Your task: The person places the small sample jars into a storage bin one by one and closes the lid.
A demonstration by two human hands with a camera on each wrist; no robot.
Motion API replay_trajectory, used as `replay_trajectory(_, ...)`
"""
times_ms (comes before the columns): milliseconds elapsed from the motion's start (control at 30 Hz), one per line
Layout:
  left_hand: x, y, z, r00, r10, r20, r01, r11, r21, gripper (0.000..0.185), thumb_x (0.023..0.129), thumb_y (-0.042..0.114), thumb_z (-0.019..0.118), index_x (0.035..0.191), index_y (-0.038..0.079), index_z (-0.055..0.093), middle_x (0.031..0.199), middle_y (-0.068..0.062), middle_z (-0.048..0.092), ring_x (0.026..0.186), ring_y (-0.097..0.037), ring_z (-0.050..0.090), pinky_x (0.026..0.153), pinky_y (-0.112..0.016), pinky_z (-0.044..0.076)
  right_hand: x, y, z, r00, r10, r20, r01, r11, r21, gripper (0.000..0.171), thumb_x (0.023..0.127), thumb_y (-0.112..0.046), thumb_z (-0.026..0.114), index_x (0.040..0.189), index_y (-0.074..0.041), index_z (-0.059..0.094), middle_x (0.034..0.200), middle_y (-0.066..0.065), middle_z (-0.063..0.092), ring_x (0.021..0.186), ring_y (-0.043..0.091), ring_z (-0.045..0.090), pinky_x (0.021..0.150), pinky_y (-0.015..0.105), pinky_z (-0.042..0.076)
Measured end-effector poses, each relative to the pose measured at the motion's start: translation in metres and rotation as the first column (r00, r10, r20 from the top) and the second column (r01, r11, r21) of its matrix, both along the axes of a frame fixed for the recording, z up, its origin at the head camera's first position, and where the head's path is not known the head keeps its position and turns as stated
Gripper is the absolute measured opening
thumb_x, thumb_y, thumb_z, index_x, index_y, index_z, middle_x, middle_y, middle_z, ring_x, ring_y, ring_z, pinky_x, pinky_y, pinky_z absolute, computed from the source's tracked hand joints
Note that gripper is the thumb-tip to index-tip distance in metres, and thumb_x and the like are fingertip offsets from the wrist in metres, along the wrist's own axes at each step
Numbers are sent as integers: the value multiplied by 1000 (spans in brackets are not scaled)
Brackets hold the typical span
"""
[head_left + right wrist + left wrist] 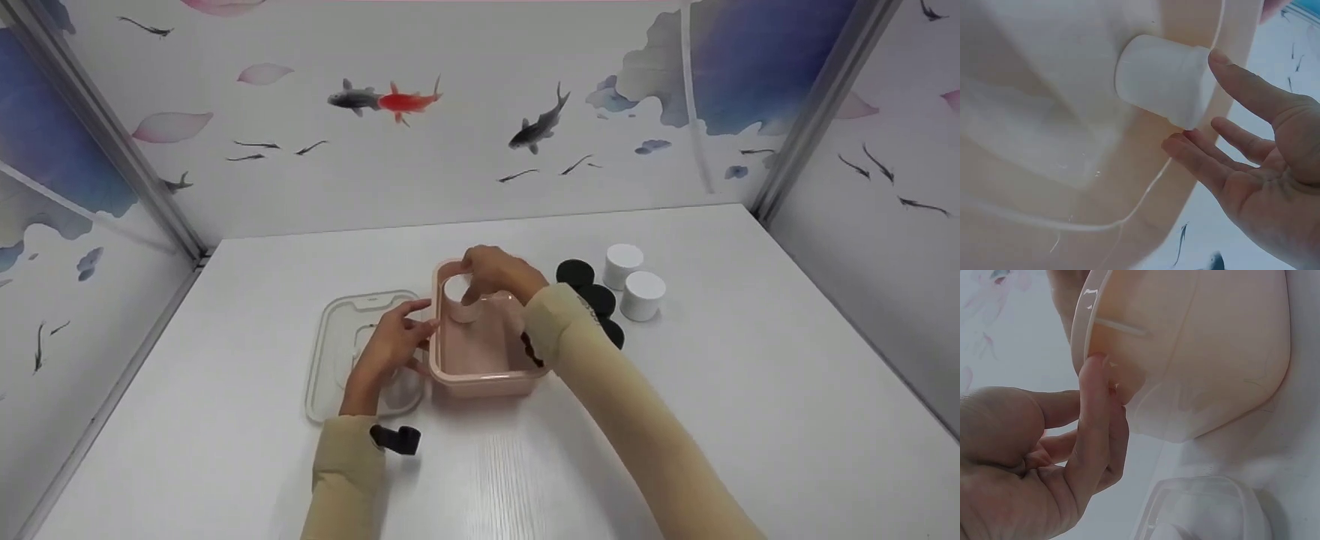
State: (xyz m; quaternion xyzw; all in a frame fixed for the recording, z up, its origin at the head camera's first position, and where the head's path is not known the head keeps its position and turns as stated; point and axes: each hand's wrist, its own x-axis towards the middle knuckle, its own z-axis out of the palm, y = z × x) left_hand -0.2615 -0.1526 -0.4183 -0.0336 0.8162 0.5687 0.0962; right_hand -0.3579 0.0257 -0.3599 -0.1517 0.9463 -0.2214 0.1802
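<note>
A pink plastic box [480, 379] stands mid-table, and a clear lid [337, 360] lies flat to its left. A white jar [459, 301] stands inside the box at its far left corner. My right hand [480, 281] hovers over the jar. In the right wrist view, the straight fingers of my right hand [1193, 100] are spread around the white jar [1157, 79], with the thumb tip at its rim. My left hand [420, 326] holds the box's left wall. Close up, the thumb of my left hand [1106, 391] presses on the rim of the pink box [1196, 337], fingers curled below.
Three black jars [598, 298] and two white jars [643, 294] stand in a cluster right of the box. Painted fish panels wall the white table [675, 420] on three sides. The clear lid [1202, 506] lies under my left hand.
</note>
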Motion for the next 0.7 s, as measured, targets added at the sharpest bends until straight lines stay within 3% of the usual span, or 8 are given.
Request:
replay_trajectory(167,-2,0,2,1000,10,6,-10,1000,-6,50,103,21,58,150,13,44,121,-22,67,94,-24,71,57,-35,63,5,14,10,992,75,-99,-92,980,-174,50,87,-13,78,133,-2,60,131,17,62,122,31,60,105,43,52)
replay_trajectory(300,-2,1,1,1000,13,19,-13,999,-35,50,103,22,59,150,14,44,121,-21,67,95,-24,71,58,-34,63,14,27,14,980,100,-174,-143,956,-258,42,89,-14,75,127,0,64,124,18,66,117,30,62,103,42,54)
replay_trajectory(400,-1,1,1,1000,9,23,-8,999,-41,51,103,23,58,151,15,44,122,-21,66,96,-24,71,58,-33,63,23,37,16,976,75,-206,-145,925,-351,35,93,-14,72,125,-1,66,122,17,69,115,29,65,103,42,54)
replay_trajectory(533,1,2,2,1000,6,13,-5,999,-42,50,103,24,58,151,15,44,121,-20,67,95,-24,71,57,-31,62,37,49,19,968,6,-253,-134,860,-493,30,95,-13,69,122,-2,67,119,16,71,114,29,67,101,41,56)
replay_trajectory(700,2,2,1,1000,15,12,-14,998,-63,50,103,24,58,150,15,45,120,-20,67,95,-23,70,57,-30,61,55,67,21,950,-86,-301,-118,792,-599,31,95,-10,68,124,-2,66,121,16,70,116,28,67,101,41,57)
